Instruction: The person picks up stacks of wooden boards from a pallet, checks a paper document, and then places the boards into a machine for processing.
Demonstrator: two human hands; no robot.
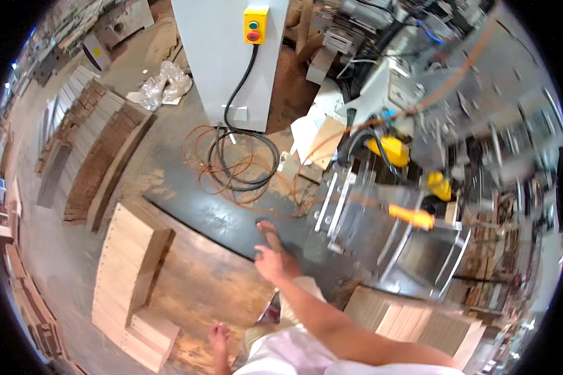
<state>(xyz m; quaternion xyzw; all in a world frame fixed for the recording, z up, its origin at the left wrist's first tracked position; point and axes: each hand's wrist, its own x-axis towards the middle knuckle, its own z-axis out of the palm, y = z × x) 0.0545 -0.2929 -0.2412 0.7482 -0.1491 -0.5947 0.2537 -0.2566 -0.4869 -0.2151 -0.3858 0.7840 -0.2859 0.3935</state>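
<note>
My right hand (274,265) hangs in front of me, above my sandalled foot (270,234). Its fingers are apart and it holds nothing. Lower and to the left, my left hand (219,334) shows small above a worn brown wooden board (200,275). Its fingers look loosely bent and slightly apart, with nothing visible in them. Left of that board stand stacked pale wooden pieces (122,269), with a shorter stack (153,334) at their near end. My left hand is nearest this shorter stack and apart from it.
A machine with a metal bed (363,231) and an orange handle (411,216) stands at right, above a stack of pale boards (413,325). Coiled cables (244,169) lie before a grey cabinet (231,69) with a yellow button box (255,26). More wood stacks (94,156) stand left.
</note>
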